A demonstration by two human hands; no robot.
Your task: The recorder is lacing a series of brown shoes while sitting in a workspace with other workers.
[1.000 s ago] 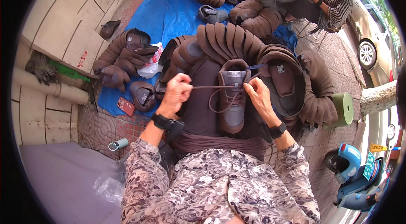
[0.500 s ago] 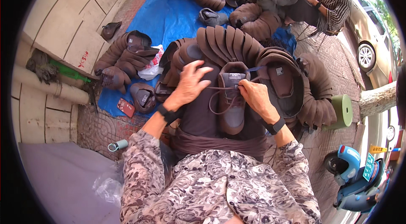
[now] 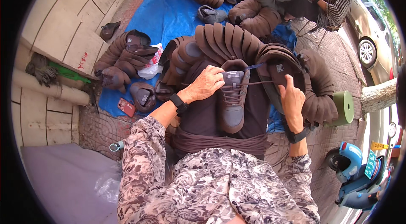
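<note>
A brown shoe [image 3: 232, 116] with a grey toe rests on my lap, its opening away from me. Its brown shoelace [image 3: 256, 83] crosses the upper part and stretches straight to the right. My left hand [image 3: 207, 83] is closed at the shoe's left edge, with the lace in its curled fingers. My right hand [image 3: 293, 101] is out to the right, index finger raised and other fingers bent. The taut lace runs toward it, but its end is lost against the brown shoes behind.
A curved row of nested brown shoe uppers [image 3: 226, 44] lies beyond my lap, with more on a blue tarp [image 3: 163, 10]. A green roll [image 3: 343, 107] stands at right, near a tree trunk [image 3: 378, 96] and a blue scooter [image 3: 353, 173]. Another person [image 3: 332, 6] sits at far right.
My right hand has moved right, away from the shoe, and the loose lace loop has gone straight. My left hand has come in to the shoe's edge and its fingers have closed.
</note>
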